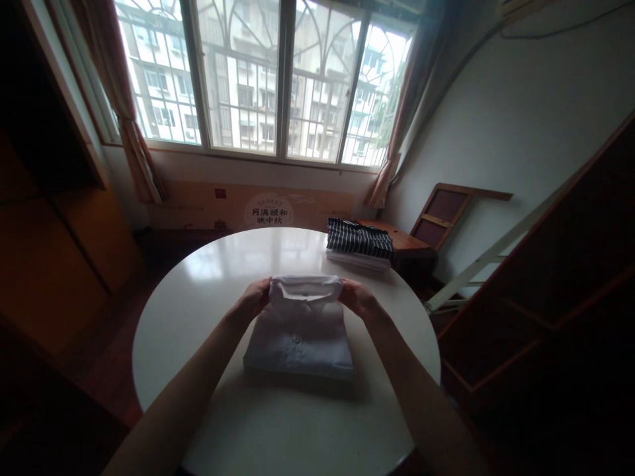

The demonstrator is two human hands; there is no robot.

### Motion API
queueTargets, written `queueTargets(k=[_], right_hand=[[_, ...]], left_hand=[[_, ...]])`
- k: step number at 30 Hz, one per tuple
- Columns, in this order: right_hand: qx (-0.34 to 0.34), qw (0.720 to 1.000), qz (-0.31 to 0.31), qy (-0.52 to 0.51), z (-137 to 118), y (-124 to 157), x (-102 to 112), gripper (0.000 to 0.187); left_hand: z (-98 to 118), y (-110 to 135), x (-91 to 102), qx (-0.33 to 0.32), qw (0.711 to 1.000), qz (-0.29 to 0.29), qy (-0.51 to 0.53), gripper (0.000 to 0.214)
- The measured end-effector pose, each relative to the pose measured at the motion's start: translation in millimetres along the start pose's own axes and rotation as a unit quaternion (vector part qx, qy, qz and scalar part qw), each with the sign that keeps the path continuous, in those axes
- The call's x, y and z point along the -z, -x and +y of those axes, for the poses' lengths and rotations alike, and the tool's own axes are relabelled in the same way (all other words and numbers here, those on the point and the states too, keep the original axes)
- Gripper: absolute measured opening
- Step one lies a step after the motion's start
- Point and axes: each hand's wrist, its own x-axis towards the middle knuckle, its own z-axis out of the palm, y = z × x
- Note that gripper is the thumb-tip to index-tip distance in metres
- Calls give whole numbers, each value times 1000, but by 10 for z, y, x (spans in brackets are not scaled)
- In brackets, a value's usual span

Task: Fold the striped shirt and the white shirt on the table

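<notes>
A folded white collared shirt [302, 337] is in front of me over the round white table, its collar at the far end. Small raised markings show on its front. My left hand [258, 295] grips the far left corner beside the collar. At the far right corner, my right hand [358, 296] holds the shirt in the same way. The fingertips of both hands are partly hidden by the cloth. Whether the near edge rests on the table I cannot tell.
The round white table [173, 344] bears a folded black-and-white striped garment [360, 239] on top of folded white cloth [360, 260] at the far right. Behind stand a wooden table [401, 237] and a chair-like wooden frame [440, 215]. A white ladder [471, 284] leans at the right.
</notes>
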Motion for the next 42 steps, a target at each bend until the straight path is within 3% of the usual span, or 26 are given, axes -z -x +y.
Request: queueTargets(k=[3, 7, 11, 16, 22, 27, 32, 39, 42], right_hand=[[-4, 1000, 1, -16, -1, -24, 44, 9], [10, 999, 30, -42, 8, -50, 81, 9], [28, 993, 53, -101, 7, -44, 57, 20], [23, 990, 52, -128, -15, -16, 20, 16], [40, 994, 34, -99, 17, -28, 40, 13], [55, 991, 22, -121, 104, -65, 10, 15], [73, 983, 0, -171, 159, -94, -23, 18], [66, 987, 13, -145, 66, -34, 1, 13], [61, 995, 5, -82, -3, 11, 12, 7]], left_hand=[[37, 22, 20, 35, 998, -31, -29, 9], [107, 63, 22, 61, 998, -20, -22, 11], [189, 126, 18, 30, 999, 0, 13, 21], [222, 165, 53, -9, 999, -47, 9, 29], [156, 164, 73, 19, 994, -97, -50, 32], [104, 135, -13, -13, 999, -35, -14, 30], [90, 61, -17, -48, 995, 21, 87, 4], [89, 50, 36, -19, 997, -9, 71, 12], [108, 41, 37, -53, 998, -25, 3, 16]])
